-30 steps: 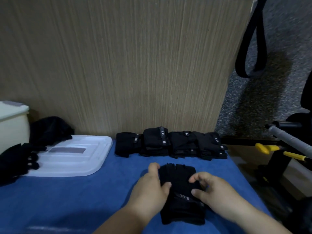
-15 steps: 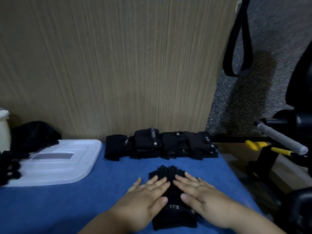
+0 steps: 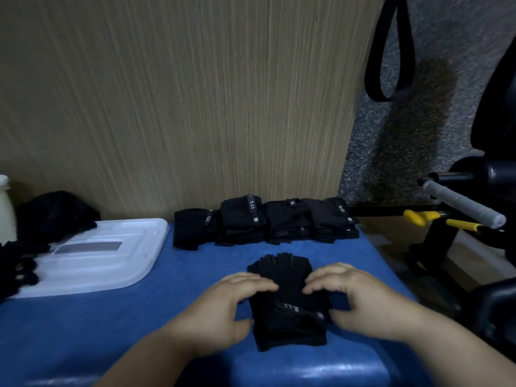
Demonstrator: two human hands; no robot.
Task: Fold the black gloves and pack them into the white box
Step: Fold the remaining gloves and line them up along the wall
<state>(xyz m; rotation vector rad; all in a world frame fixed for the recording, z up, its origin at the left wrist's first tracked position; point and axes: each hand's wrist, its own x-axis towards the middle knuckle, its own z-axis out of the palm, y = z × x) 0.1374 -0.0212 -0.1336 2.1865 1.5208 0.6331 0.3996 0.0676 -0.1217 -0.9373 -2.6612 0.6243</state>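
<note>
Now | left hand [image 3: 223, 305] — right hand [image 3: 360, 300]: each grip curled round black gloves [image 3: 289, 317] | white box [image 3: 4, 208] cut off left

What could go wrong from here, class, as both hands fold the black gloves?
The stacked gloves between the left hand and right hand could slide out of line, leaving a crooked fold. The white box sits far left, past the lid, so they may spring open while carried.
</note>
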